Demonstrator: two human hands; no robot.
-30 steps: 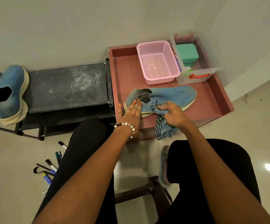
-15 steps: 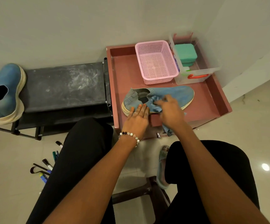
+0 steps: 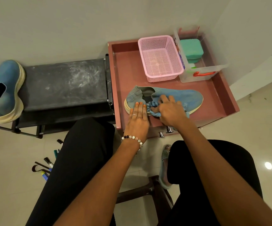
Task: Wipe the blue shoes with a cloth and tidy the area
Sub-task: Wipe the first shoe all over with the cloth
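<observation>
One blue shoe [image 3: 185,97] lies on its side in the pink tray [image 3: 127,69], toe pointing right. My left hand [image 3: 137,118] presses flat against its heel end with straight fingers. My right hand [image 3: 171,111] grips a bunched blue striped cloth [image 3: 153,106] and holds it on the middle of the shoe's upper. Most of the cloth is hidden under that hand. The second blue shoe [image 3: 6,90] stands at the left end of the black bench [image 3: 63,84].
A pink mesh basket [image 3: 160,57] and a clear box [image 3: 202,74] holding a green case [image 3: 191,48] stand at the back of the tray. Markers [image 3: 48,162] lie on the floor at left. A slipper [image 3: 163,167] sits between my knees, above a dark stool [image 3: 154,191].
My right hand with the cloth has moved up from the shoe's near edge onto its upper. My left hand slid from beside the heel onto it.
</observation>
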